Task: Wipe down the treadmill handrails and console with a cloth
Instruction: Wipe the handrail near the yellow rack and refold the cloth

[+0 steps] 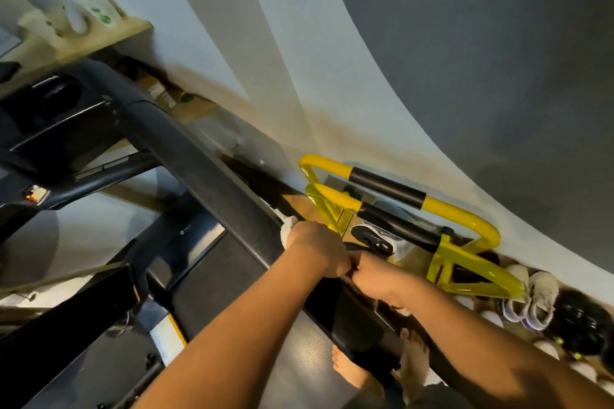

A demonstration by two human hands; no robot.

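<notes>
On the black handrail (212, 173), the left hand (317, 247) grips a white cloth (287, 229) wrapped around the rail, while the right hand (375, 279) curls around the same rail just behind it, knuckles touching.

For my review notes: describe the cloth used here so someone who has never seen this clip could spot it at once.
Find the long black handrail of the treadmill, which runs diagonally across the middle of the view. Follow it down to where the left hand grips it; the white cloth bunches out from under that hand. It is the only pale, fluffy thing on the dark rail, unlike the yellow frame beside the wall.
</notes>
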